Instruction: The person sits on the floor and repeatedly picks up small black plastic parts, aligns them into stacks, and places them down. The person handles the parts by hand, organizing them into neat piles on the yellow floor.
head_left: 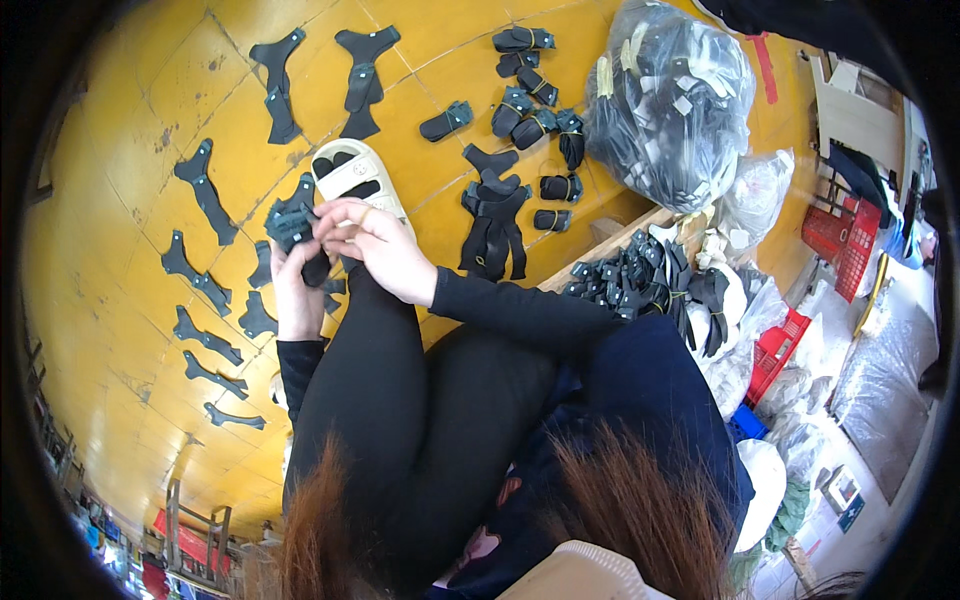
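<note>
My left hand [298, 292] is closed around a bundle of dark fabric pieces [290, 228], black with a dark green folded top. Close against the bundle's right side is my right hand [375, 248], its thumb and fingers pinched together at the edge; what lies between these fingertips is too small to make out. The bundle is held over the floor, left of my cream sandal [360, 172]. Beside and under my hands lie more dark pieces, among them a Y-shaped one [258, 318], partly covered by the left hand and leg.
Forked dark fabric pieces [207, 192] lie spread over the yellow tiled floor [130, 110]. Rolled black bundles [533, 128] sit farther right, near a large clear bag [670, 105]. A wooden-edged box [612, 246] holds heaped dark pieces. Red crates [842, 240] stand at the right.
</note>
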The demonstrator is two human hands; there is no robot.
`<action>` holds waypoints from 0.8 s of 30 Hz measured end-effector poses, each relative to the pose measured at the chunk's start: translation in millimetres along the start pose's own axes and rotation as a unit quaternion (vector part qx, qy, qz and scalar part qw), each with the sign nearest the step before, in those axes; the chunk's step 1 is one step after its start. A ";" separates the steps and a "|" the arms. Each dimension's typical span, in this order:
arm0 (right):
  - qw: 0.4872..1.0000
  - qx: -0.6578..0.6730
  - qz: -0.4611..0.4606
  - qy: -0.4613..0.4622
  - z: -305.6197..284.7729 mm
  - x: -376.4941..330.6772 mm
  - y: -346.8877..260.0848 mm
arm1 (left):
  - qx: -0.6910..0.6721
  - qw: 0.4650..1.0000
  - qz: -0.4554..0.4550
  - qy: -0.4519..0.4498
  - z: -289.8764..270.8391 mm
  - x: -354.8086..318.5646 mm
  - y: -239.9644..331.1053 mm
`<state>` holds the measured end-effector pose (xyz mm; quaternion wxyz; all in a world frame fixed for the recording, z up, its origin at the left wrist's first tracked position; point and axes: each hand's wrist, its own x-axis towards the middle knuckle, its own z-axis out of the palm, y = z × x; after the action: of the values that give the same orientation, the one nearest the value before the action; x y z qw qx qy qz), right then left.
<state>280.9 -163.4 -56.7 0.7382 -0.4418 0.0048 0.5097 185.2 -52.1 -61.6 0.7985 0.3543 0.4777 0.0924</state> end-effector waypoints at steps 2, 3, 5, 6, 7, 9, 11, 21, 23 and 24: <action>0.997 0.057 0.043 0.003 -15.3 -13.5 -3.7 | -0.025 0.997 -0.058 -0.039 0.2 -3.7 -1.8; 0.996 0.065 0.064 0.006 -19.8 -21.0 -8.1 | -0.073 0.983 -0.086 -0.142 -9.4 -0.3 -6.1; 1.000 0.004 -0.001 0.010 -25.9 -27.5 -8.4 | -0.028 0.983 -0.079 -0.164 7.7 -5.6 -6.8; 0.997 -0.050 -0.051 0.015 -26.4 -27.8 -8.6 | -0.014 0.989 -0.062 -0.130 15.9 -11.8 -4.7; 0.989 -0.103 -0.102 0.025 -26.2 -27.9 -12.1 | -0.002 0.992 -0.063 -0.107 28.0 -17.9 1.0; 0.989 -0.094 -0.113 0.027 -26.1 -22.8 -12.1 | 0.022 0.996 -0.061 -0.062 45.1 -28.2 11.3; 0.982 -0.127 -0.140 0.001 -13.5 -20.0 -29.2 | 0.035 0.978 -0.079 -0.192 26.4 -22.8 13.7; 0.878 -0.353 -0.314 -0.075 8.7 -21.2 -59.3 | 0.362 0.885 -0.110 -0.271 23.1 -22.7 77.5; 0.870 -0.357 -0.323 -0.106 15.5 -29.7 -63.7 | 0.516 0.811 -0.089 -0.262 29.8 -21.8 78.9; 0.853 -0.366 -0.347 -0.131 18.3 -32.0 -65.1 | 0.443 0.870 0.056 -0.210 14.8 -19.0 53.1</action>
<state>306.6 -181.1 11.3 0.6459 -0.5824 -0.4323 0.2382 197.6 -29.6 -9.3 0.6328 0.7080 0.2693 -0.1607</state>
